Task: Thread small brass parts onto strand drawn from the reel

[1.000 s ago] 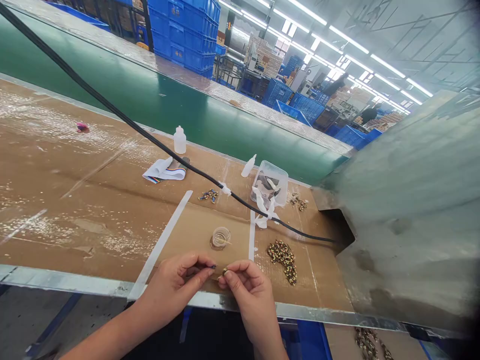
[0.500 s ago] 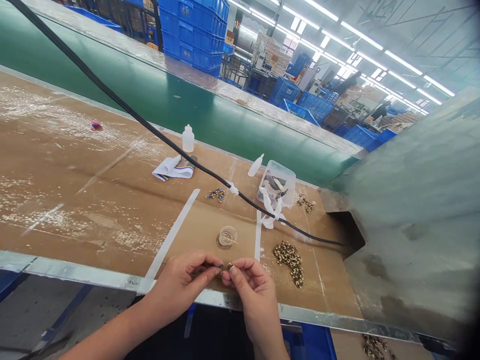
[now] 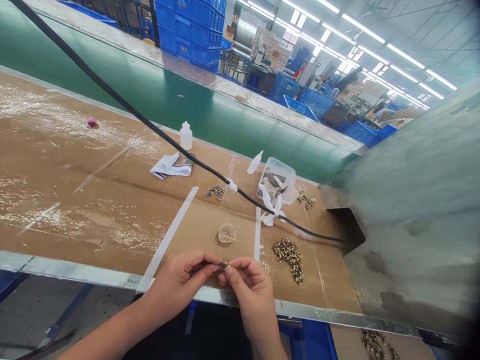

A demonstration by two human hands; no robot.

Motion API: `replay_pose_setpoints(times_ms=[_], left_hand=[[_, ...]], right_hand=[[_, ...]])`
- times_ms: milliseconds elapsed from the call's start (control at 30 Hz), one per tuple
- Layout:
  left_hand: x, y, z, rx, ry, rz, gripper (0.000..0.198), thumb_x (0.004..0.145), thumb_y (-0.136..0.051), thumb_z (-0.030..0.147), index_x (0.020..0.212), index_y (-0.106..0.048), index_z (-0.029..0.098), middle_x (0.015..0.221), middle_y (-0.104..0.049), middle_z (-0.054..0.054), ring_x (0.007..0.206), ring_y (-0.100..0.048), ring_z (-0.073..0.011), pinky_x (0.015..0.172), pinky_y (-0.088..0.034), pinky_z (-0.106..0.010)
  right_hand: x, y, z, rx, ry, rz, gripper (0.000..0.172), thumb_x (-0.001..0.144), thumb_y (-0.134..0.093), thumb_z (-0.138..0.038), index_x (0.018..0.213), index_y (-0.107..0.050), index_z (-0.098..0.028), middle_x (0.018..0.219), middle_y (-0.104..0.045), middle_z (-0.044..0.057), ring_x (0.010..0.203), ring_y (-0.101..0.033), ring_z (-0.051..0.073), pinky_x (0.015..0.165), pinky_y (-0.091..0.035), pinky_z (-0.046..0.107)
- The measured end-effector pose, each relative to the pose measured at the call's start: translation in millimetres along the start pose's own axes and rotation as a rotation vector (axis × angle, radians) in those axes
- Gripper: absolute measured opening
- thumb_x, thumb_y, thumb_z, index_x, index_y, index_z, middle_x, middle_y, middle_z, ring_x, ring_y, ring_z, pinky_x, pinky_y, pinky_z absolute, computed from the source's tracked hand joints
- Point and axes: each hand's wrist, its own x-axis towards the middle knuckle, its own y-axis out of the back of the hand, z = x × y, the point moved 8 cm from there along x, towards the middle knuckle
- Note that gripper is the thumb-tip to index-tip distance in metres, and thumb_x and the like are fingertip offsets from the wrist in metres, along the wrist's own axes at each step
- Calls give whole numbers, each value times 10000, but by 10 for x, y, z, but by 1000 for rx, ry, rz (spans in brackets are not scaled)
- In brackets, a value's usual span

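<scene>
My left hand (image 3: 185, 280) pinches a small dark blue piece between thumb and forefinger; its kind is too small to tell. Against it, my right hand (image 3: 249, 285) pinches a small gold-and-black metal piece (image 3: 224, 265). The two pieces meet in front of me, just above the table's near edge. Beyond my fingertips stands a small clear cup (image 3: 227, 233) with a thin stick resting in it. To the right lies a heap of gold-and-black pieces (image 3: 288, 255). Farther back sits a small group of pieces with blue parts (image 3: 214, 192).
A black cable (image 3: 165, 135) crosses above the table. Behind it stand a white bottle (image 3: 185, 136), a folded striped ribbon (image 3: 172, 166), a tapered bottle (image 3: 255, 162) and a clear plastic box (image 3: 279, 180). A metal panel (image 3: 412, 215) bounds the right; a green conveyor belt (image 3: 210, 112) runs behind.
The blue piece and the gold-and-black piece, apart before, now touch as my hands have come together. The view has shifted slightly.
</scene>
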Motion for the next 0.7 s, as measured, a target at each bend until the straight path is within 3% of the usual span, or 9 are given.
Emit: replay_pose_setpoints(times_ms=[700], left_hand=[[18, 53, 82, 130, -63, 46, 144, 869, -528, 241, 870, -668, 206, 822, -704, -13, 772, -664, -152, 706, -522, -224]], right_hand=[[-17, 3, -40, -78, 40, 53, 215, 781, -715, -349, 805, -627, -154, 680, -667, 19, 611, -629, 124, 597, -479, 212]])
